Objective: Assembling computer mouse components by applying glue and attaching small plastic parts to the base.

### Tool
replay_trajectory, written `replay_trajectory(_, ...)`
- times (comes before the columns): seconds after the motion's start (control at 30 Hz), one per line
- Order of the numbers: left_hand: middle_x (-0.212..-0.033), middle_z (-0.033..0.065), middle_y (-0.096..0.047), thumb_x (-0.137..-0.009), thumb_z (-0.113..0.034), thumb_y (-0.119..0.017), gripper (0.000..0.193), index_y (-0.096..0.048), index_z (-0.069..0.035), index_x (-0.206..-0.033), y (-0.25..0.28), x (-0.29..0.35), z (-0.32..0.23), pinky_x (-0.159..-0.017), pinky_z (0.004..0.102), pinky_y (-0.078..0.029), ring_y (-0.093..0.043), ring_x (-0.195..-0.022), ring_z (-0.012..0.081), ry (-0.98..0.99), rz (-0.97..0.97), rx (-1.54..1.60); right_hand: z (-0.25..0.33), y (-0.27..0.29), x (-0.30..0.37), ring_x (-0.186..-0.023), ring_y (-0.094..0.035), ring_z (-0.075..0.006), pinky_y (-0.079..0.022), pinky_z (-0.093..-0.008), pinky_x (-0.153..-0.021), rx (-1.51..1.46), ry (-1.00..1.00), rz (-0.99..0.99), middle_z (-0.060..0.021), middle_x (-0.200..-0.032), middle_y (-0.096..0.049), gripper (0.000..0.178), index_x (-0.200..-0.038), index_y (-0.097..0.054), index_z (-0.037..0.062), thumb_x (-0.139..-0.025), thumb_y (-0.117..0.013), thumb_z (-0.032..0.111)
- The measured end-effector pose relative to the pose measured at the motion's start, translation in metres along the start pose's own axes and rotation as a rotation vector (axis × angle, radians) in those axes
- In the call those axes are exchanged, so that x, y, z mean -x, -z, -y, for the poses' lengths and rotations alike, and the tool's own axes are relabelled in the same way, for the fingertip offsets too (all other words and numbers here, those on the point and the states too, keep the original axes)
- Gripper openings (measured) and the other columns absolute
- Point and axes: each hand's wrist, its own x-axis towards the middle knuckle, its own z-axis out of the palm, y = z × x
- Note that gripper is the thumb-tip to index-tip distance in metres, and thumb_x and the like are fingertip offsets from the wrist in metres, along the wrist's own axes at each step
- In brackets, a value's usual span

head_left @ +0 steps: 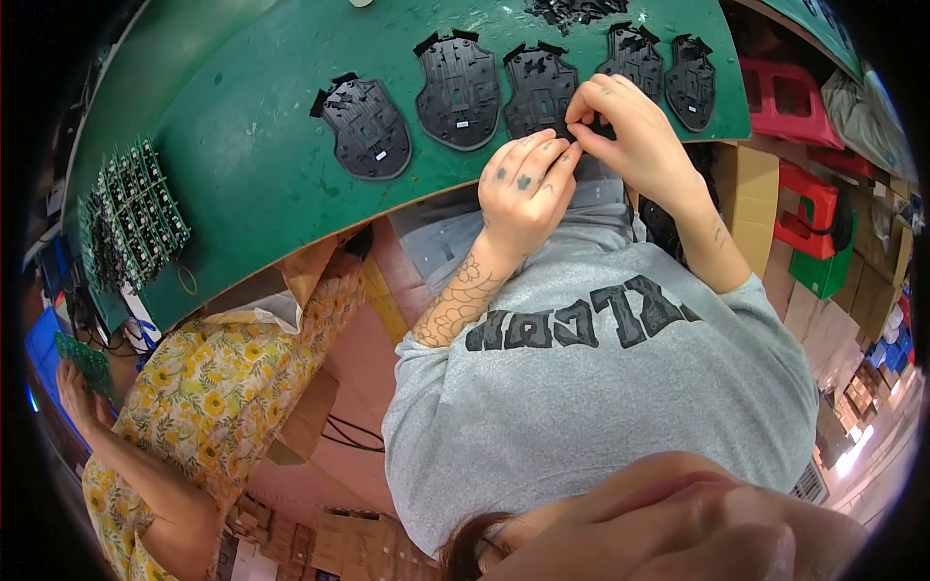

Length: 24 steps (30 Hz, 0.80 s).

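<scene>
Near the front edge of the green worktable (262, 174), my two hands meet fingertip to fingertip. My left hand (523, 189) is closed, its fingers bent and pressed together against the thumb. Thumb and forefinger of my right hand (635, 140) pinch just beside it. Whatever lies between the fingertips is too small and covered to make out. Right behind them is a black plastic shell (541, 87), shaped like a computer mouse base. Similar shells lie in a row: two to its left (458, 92) (366, 126) and two to its right (635, 58) (691, 82).
A heap of small black parts (576, 10) lies at the far edge. Stacked green circuit boards (136, 218) stand on the left. Beyond them, a co-worker's hand (82, 397) holds a green board (87, 368). Red plastic stools (790, 102) and a cardboard box (751, 198) are at right.
</scene>
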Motion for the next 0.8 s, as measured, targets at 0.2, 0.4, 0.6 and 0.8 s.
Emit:
replay_trajectory(0.2,-0.097,0.0036,-0.065,-0.063,0.001,-0.071,0.032,-0.072,-0.006,-0.095,-0.003,-0.002,0.000,-0.081,0.0380,-0.052,-0.064,-0.097,0.0241,0.000,-0.017,-0.010,-0.001,0.014,-0.021,-0.079,-0.059,-0.0253,-0.048,-0.0359,-0.068,0.121,0.057,0.129,-0.0059,-0.078,-0.057,0.010,-0.082,-0.059,0.0060,-0.078,-0.068,0.010)
replay_trajectory(0.4,-0.099,0.0039,-0.065,-0.064,0.000,-0.070,0.035,-0.072,-0.006,-0.099,-0.001,0.003,0.000,-0.081,0.0380,-0.051,-0.064,-0.097,0.0244,-0.008,-0.027,-0.017,-0.009,0.026,-0.115,-0.074,-0.069,-0.0259,-0.053,-0.0338,-0.067,0.131,0.100,-0.035,-0.0146,-0.082,-0.071,0.015,-0.084,-0.073,0.0004,-0.078,-0.071,0.014)
replay_trajectory(0.6,-0.105,0.0044,-0.065,-0.068,-0.004,-0.068,0.034,-0.071,-0.006,-0.102,0.000,0.005,0.001,-0.091,0.0408,-0.050,-0.062,-0.108,0.0252,-0.022,0.029,-0.014,-0.034,0.007,-0.144,-0.068,-0.068,-0.0308,-0.053,-0.0368,-0.066,0.210,0.013,-0.121,-0.0174,-0.072,-0.068,0.016,-0.080,-0.074,0.0005,-0.073,-0.072,0.015)
replay_trajectory(0.8,-0.110,0.0043,-0.065,-0.069,-0.005,-0.066,0.036,-0.071,-0.007,-0.105,0.000,0.007,0.002,-0.097,0.0424,-0.047,-0.060,-0.112,0.0241,-0.033,0.055,-0.021,-0.033,0.002,-0.144,-0.069,-0.066,-0.0319,-0.052,-0.0384,-0.067,0.157,0.069,-0.072,-0.0161,-0.072,-0.068,0.015,-0.078,-0.074,0.0020,-0.072,-0.073,0.015)
